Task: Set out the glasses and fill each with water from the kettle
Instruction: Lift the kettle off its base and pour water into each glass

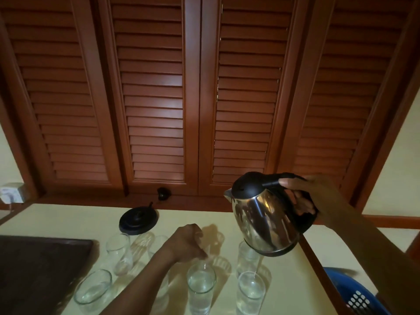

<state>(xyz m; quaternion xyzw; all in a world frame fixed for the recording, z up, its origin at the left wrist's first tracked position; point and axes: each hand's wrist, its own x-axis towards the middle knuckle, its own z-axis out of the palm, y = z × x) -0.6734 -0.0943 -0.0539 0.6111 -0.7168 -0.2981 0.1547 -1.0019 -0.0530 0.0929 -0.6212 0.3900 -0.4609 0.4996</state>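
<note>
Glasses (119, 253): at least six on the table (286, 280), all nearer the camera than the kettle base (138, 220) and spreading to its right; the left forearm hides part of the count; two at the near right hold water
Kettle (268, 219): one, steel with a black lid, in the air to the right of the kettle base, above the rightmost glasses; tilted, long axis running from its bottom at lower right to its lid at upper left; spout pointing left
Right hand (303, 200): wrapped round the kettle's handle
Left hand (188, 242): fingers curled in, nothing seen in its grip; right of the kettle base and nearer, just behind a water-filled glass (201, 287)
Tray (41, 269): one, dark, left of the kettle base
Shutters (156, 98): four louvred panels behind the kettle base
</note>
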